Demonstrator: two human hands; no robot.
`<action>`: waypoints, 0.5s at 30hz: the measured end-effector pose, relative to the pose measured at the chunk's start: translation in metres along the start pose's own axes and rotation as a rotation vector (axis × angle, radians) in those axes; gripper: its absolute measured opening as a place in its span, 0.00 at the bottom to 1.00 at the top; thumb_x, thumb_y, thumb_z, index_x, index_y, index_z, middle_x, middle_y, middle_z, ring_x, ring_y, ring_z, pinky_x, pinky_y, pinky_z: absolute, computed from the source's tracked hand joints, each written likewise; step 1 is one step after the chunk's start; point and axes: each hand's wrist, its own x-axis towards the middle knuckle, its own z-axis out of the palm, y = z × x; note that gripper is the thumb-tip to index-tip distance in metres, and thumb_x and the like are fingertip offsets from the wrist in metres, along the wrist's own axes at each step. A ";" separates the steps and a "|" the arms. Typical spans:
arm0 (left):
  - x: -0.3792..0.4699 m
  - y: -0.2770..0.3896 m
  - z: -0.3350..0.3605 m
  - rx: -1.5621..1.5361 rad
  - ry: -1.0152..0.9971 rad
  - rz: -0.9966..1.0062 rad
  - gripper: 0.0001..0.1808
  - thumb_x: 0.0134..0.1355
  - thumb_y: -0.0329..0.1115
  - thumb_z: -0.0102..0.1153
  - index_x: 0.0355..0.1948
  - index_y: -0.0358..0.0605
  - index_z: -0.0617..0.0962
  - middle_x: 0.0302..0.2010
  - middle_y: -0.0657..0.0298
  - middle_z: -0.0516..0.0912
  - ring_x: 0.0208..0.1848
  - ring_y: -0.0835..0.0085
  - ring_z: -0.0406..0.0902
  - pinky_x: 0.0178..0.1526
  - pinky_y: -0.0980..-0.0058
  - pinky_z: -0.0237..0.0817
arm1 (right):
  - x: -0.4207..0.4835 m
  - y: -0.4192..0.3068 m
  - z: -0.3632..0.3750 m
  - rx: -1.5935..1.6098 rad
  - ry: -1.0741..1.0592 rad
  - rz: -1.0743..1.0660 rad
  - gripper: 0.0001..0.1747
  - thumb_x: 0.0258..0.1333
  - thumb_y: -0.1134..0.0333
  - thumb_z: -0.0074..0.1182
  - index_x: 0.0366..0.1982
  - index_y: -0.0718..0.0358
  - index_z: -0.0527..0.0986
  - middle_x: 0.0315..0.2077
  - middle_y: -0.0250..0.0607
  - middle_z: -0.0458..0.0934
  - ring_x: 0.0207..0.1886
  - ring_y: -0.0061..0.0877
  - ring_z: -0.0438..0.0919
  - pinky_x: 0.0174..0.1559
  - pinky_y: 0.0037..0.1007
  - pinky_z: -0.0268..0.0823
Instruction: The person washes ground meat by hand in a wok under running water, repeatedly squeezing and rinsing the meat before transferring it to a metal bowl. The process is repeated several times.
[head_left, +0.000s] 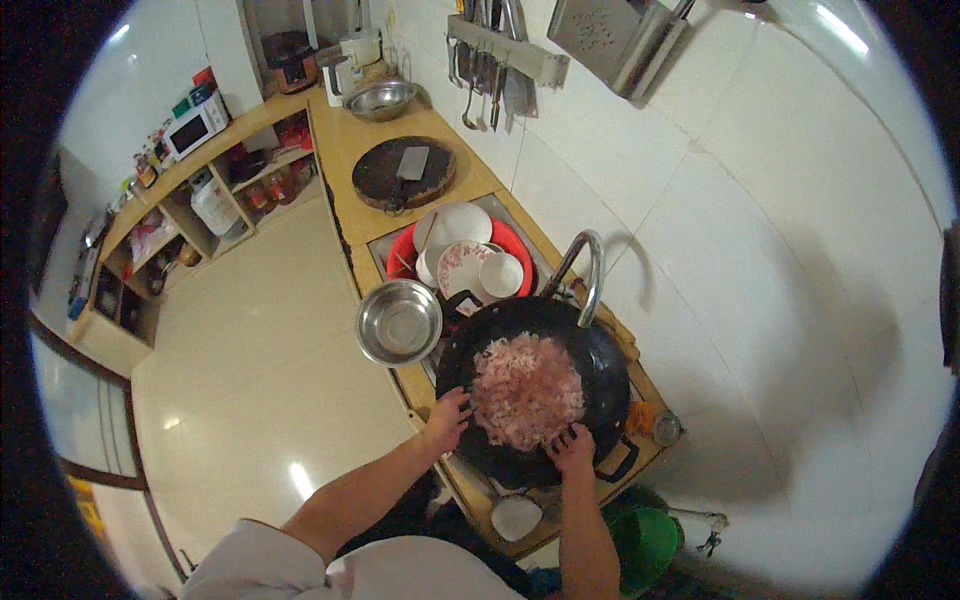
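A large black wok rests over the sink area under a curved metal faucet. Pale pink meat, minced or finely cut, is heaped in its middle. My left hand is at the wok's left rim, fingers spread and reaching toward the edge of the meat. At the near side of the heap, my right hand has its fingertips bent against the meat; whether they grip any is hidden. A steel bowl sits left of the wok, and a small white bowl stands near the counter's front edge.
Beyond the wok, a red basin holds white dishes and chopsticks. A cleaver lies on a round chopping block. A glass jar stands at the right corner, above a green bucket. Utensils hang from a wall rack.
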 end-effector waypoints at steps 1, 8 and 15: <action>0.012 0.003 -0.006 0.092 -0.005 0.025 0.32 0.72 0.42 0.52 0.75 0.53 0.64 0.71 0.62 0.70 0.72 0.56 0.62 0.72 0.51 0.49 | -0.005 -0.005 0.010 -0.022 0.031 0.030 0.26 0.63 0.57 0.53 0.60 0.57 0.69 0.65 0.44 0.67 0.63 0.43 0.68 0.63 0.56 0.61; 0.093 0.026 0.026 0.603 -0.151 0.249 0.31 0.63 0.43 0.64 0.67 0.46 0.76 0.55 0.54 0.84 0.55 0.62 0.82 0.58 0.64 0.71 | -0.033 -0.014 0.021 0.012 0.115 0.054 0.29 0.66 0.53 0.53 0.66 0.51 0.67 0.66 0.44 0.65 0.66 0.43 0.66 0.64 0.64 0.59; 0.171 -0.025 0.064 1.151 -0.260 0.441 0.42 0.53 0.56 0.72 0.64 0.40 0.78 0.54 0.46 0.84 0.58 0.55 0.82 0.59 0.61 0.73 | 0.068 0.041 0.002 -0.275 -0.335 -0.126 0.28 0.67 0.44 0.56 0.59 0.54 0.74 0.48 0.38 0.75 0.53 0.37 0.77 0.60 0.56 0.69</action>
